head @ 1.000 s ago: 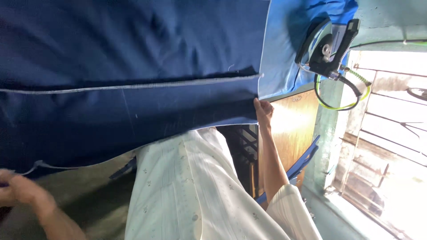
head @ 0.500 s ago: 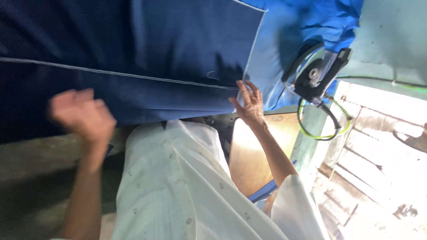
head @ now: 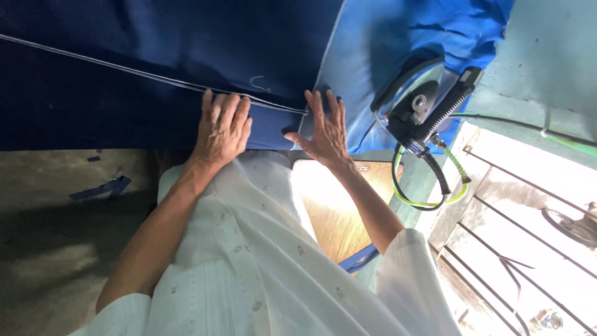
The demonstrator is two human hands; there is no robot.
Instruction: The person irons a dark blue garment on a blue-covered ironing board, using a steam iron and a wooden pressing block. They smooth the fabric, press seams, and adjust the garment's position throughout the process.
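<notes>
Navy cloth, top edge cropped

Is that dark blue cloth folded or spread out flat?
Spread flat: the dark blue cloth lies smooth, both hands, left hand and right hand, pressed on it.

The navy garment is matt woven cloth, smooth, with a pale stitched seam. The brighter blue cover beneath it is cloth too, softly creased. The iron shows a glossy metal soleplate and black plastic body. The board is grained, sunlit wood.
</notes>
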